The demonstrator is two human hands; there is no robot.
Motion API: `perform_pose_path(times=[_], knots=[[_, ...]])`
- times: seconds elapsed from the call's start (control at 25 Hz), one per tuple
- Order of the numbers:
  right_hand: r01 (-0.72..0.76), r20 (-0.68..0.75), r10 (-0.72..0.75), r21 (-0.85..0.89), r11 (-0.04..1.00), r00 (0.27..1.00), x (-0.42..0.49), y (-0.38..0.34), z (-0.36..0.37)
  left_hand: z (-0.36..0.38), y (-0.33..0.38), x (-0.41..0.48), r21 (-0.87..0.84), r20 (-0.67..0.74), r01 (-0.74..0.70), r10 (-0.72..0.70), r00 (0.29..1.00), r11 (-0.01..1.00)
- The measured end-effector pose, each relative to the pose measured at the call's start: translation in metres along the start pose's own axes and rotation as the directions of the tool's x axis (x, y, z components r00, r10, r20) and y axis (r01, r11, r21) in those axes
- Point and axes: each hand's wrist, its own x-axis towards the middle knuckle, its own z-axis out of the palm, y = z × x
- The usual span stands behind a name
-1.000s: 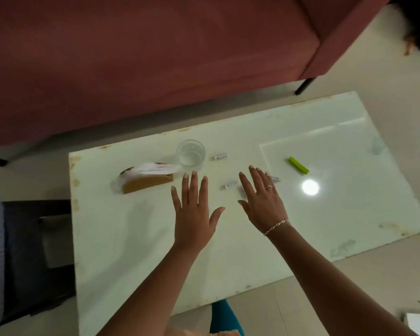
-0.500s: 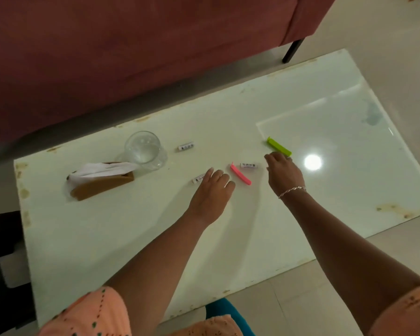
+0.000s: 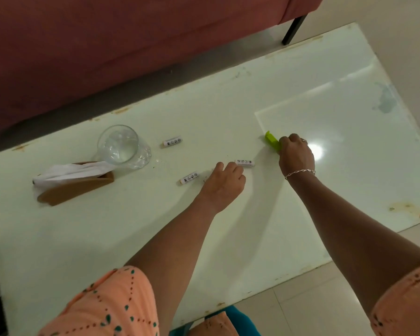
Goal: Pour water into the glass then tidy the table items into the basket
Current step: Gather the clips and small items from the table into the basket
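A: Head view, quick one. What's up w/ the hands?

B: Right hand point(image 3: 296, 156) is curled over the near end of the green clip point(image 3: 271, 140) and grips it. Clip lies flat on the desk point(image 3: 70, 238), w/ its far end poking out past the knuckles. Bracelet point(image 3: 300, 171) on that wrist.

A: Left hand?

B: Left hand point(image 3: 224, 184) sits knuckles-up on the desk, fingers tucked under. Palm side is hidden, so can't tell if it's got anything.

A: Where's the glass?

B: Glass point(image 3: 120, 146) stands upright at the desk's left-rear part, water in it. Brown tissue holder point(image 3: 75, 190) is just beside it on the left, and the white tissue point(image 3: 75, 169) on top reaches the glass's base.

A: Other bits?

B: 3 small white batteries, all lying flat. First battery point(image 3: 172, 142) is just right of the glass. Second battery point(image 3: 189, 178) is just left of the left hand. Third battery point(image 3: 245, 162) lies btw. the two hands, right at the left hand's knuckles; touching or not, can't tell. Red sofa point(image 3: 107, 44) runs along behind the desk.
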Motion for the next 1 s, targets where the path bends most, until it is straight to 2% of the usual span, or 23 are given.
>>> perform_pose_path(times=[0.08, 0.12, 0.2, 0.28, 0.4, 0.52, 0.6, 0.72, 0.8, 0.92, 1.0], knots=[[-0.045, -0.028, 0.047, 0.058, 0.997, 0.999, -0.002, -0.003, -0.005, -0.006, -0.007, -0.003, -0.08, -0.054, 0.093, -0.098, 0.994, 0.992], [-0.057, -0.051, 0.062, 0.1, 0.993, 0.997, -0.004, -0.007, -0.01, -0.012, -0.01, -0.007, -0.195, -0.103, 0.169, -0.191, 0.976, 0.966], [-0.04, -0.089, 0.055, 0.166, 0.985, 0.994, -0.016, -0.02, -0.022, -0.025, -0.013, -0.025, -0.515, -0.115, 0.312, -0.425, 0.898, 0.798], [0.029, -0.12, -0.006, 0.195, 0.98, 0.993, -0.037, -0.039, -0.034, -0.037, -0.016, -0.056, -0.694, -0.031, 0.419, -0.606, 0.795, 0.586], [0.184, -0.139, -0.158, 0.197, 0.963, 0.978, -0.076, -0.083, -0.045, -0.046, -0.026, -0.122, -0.793, 0.12, 0.511, -0.739, 0.663, 0.33], [0.368, -0.16, -0.341, 0.192, 0.91, 0.926, -0.121, -0.145, -0.053, -0.053, -0.045, -0.199, -0.806, 0.227, 0.573, -0.817, 0.529, 0.147], [0.469, -0.178, -0.439, 0.192, 0.862, 0.88, -0.15, -0.194, -0.053, -0.056, -0.06, -0.249, -0.796, 0.275, 0.6, -0.84, 0.468, 0.073], [0.596, -0.194, -0.565, 0.217, 0.773, 0.802, -0.186, -0.278, -0.049, -0.061, -0.081, -0.322, -0.781, 0.287, 0.624, -0.874, 0.393, 0.024], [0.674, -0.194, -0.647, 0.251, 0.694, 0.738, -0.207, -0.342, -0.048, -0.064, -0.1, -0.373, -0.788, 0.278, 0.615, -0.911, 0.305, -0.035], [0.801, -0.204, -0.779, 0.254, 0.542, 0.593, -0.228, -0.437, -0.048, -0.063, -0.125, -0.444, -0.802, 0.306, 0.572, -0.94, 0.148, -0.171], [0.884, -0.208, -0.868, 0.235, 0.403, 0.451, -0.237, -0.497, -0.047, -0.06, -0.136, -0.484, -0.804, 0.335, 0.534, -0.941, 0.045, -0.26]])
